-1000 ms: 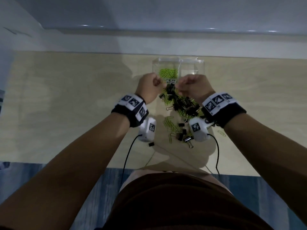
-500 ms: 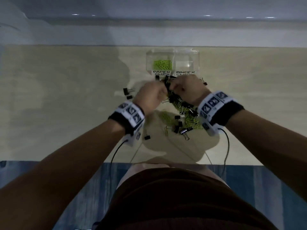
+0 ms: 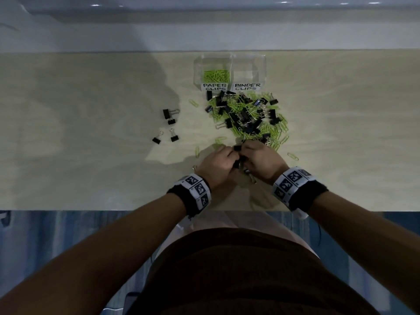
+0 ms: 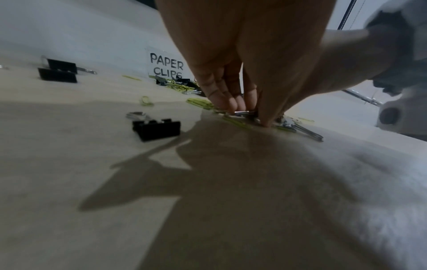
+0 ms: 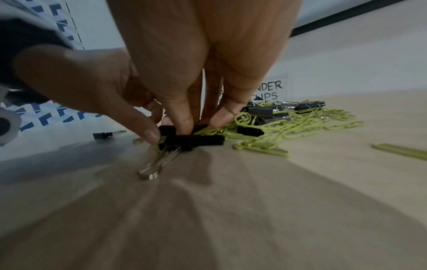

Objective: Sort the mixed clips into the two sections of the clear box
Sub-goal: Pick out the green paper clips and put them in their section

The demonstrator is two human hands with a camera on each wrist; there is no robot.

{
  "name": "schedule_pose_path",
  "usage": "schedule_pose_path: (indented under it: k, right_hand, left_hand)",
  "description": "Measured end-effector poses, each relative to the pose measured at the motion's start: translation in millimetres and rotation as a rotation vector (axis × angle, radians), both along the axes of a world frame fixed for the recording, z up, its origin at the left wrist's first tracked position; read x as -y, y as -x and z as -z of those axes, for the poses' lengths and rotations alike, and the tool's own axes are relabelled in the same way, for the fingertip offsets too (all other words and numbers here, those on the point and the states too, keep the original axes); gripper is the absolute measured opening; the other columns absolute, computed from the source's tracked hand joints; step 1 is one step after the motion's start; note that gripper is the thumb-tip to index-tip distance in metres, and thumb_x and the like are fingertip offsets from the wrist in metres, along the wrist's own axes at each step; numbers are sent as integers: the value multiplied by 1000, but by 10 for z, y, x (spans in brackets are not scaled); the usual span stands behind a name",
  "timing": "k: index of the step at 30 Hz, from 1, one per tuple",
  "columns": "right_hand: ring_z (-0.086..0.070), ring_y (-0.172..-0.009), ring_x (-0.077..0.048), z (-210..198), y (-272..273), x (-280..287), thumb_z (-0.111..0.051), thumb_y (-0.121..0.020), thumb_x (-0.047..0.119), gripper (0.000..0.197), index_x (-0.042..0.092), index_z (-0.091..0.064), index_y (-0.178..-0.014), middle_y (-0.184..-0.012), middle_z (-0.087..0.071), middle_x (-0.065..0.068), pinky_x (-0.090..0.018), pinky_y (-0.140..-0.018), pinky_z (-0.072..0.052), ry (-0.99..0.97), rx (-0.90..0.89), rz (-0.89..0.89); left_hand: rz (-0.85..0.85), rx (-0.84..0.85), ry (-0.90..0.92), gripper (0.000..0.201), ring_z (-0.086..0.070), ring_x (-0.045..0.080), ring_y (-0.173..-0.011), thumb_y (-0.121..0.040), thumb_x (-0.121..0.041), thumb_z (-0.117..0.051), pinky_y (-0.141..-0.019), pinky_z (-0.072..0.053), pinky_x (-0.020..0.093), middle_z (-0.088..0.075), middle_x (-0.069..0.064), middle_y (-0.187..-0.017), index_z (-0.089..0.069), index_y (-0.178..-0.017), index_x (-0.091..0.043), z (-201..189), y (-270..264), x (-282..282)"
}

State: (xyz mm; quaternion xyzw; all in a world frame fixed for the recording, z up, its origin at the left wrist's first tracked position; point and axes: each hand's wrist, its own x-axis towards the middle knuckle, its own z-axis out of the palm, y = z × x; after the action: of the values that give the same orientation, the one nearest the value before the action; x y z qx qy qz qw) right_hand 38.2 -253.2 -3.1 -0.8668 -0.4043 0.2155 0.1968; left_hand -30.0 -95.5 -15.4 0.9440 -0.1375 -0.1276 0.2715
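Observation:
The clear box (image 3: 261, 64) stands at the far side of the table. Its left section, labelled PAPER CLIPS, holds green paper clips (image 3: 216, 75); the BINDER CLIPS section (image 3: 248, 71) looks empty. In front lies the mixed pile (image 3: 247, 117) of black binder clips and green paper clips. Both hands meet at the pile's near end. My right hand (image 5: 171, 131) pinches a black binder clip (image 5: 203, 141) with thumb and fingers. My left hand (image 4: 249, 115) pinches down on a binder clip's silver handle (image 4: 242, 112) among paper clips. In the head view the left hand (image 3: 230, 155) and right hand (image 3: 246, 152) touch.
Several stray binder clips (image 3: 170, 114) lie left of the pile, one close to my left hand (image 4: 157, 127). Loose paper clips (image 3: 292, 156) are scattered around the pile. The table's near edge (image 3: 91, 210) runs just behind my wrists.
Both hands have come back from just in front of the box to the pile's near end and dropped onto the table, closing on clips there.

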Motion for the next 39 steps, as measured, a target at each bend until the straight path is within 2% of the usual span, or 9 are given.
schedule_pose_path:
  k: [5, 11, 14, 20, 25, 29, 33, 36, 39]
  right_hand:
    - [-56, -85, -32, 31, 0, -19, -59, -74, 2, 15, 6, -61, -88, -95, -56, -12, -41, -66, -52, -28, -54, 89]
    - [-55, -69, -20, -61, -72, 173, -55, -75, -8, 20, 10, -63, -83, -84, -59, -4, -30, -60, -49, -207, 19, 195]
    - [-50, -64, -14, -105, -171, 410, -57, -75, -9, 19, 8, -64, -82, -81, -56, -1, -28, -60, -49, -261, 77, 369]
    - [-59, -81, -24, -75, -39, 309, -66, -78, 2, 14, 5, -68, -92, -90, -65, -9, -31, -68, -53, -217, 126, 148]
    - [-57, -75, -31, 111, 27, 100, -69, -72, -2, 19, 2, -67, -90, -88, -64, -12, -39, -58, -54, -125, 166, 19]
    - [-58, -75, -29, 58, 14, 137, -63, -75, -2, 13, 4, -67, -87, -83, -64, -10, -34, -61, -53, -164, 128, 69]
    - [-57, -79, -17, -28, -112, 504, -56, -83, 3, 12, 8, -67, -86, -85, -66, -6, -17, -75, -44, -252, 153, 355]
    - [-59, -77, -22, -13, -213, 841, -61, -82, 6, 7, 8, -66, -86, -86, -66, -9, -31, -69, -51, -163, 191, 547]
    - [-58, -78, -30, 31, -189, 976, -65, -75, 1, 13, 5, -65, -88, -89, -65, -13, -35, -68, -48, -104, 267, 514]
  left_hand:
    - [15, -60, 44, 26, -54, 32, -90, -84, -20, -64, -80, -43, 35, -58, 18, -96, -59, -101, 0, -41, 29, -143]
    - [-362, -43, 86, 23, -45, 13, -87, -83, -20, -64, -75, -41, 28, -50, 0, -96, -56, -103, -12, -135, -66, -599]
    - [-477, 27, -48, 27, -48, 22, -94, -80, -22, -67, -81, -45, 36, -52, 8, -100, -56, -101, -9, -105, -173, -870]
    - [-209, 40, -16, 24, -46, 22, -106, -88, -23, -59, -93, -37, 33, -55, 7, -112, -59, -108, -10, -185, -378, -416]
    - [11, -47, -30, 24, -47, 26, -106, -87, -8, -58, -92, -34, 31, -57, 8, -111, -62, -110, -6, -96, -455, -87]
    - [85, -52, -68, 28, -48, 27, -109, -88, -13, -59, -96, -36, 36, -57, 10, -115, -60, -115, -5, -57, -494, -109]
    - [175, -50, -74, 21, -48, 22, -102, -88, -19, -60, -90, -42, 34, -55, 6, -111, -56, -105, -9, -60, -542, -172]
    - [178, -71, -19, 12, -51, 17, -85, -85, -16, -62, -79, -49, 37, -58, 2, -93, -53, -91, -11, -104, -554, -201]
    - [56, -103, 83, 12, -55, 15, -75, -84, -15, -64, -69, -52, 35, -58, -1, -83, -52, -85, -13, -130, -530, -238]
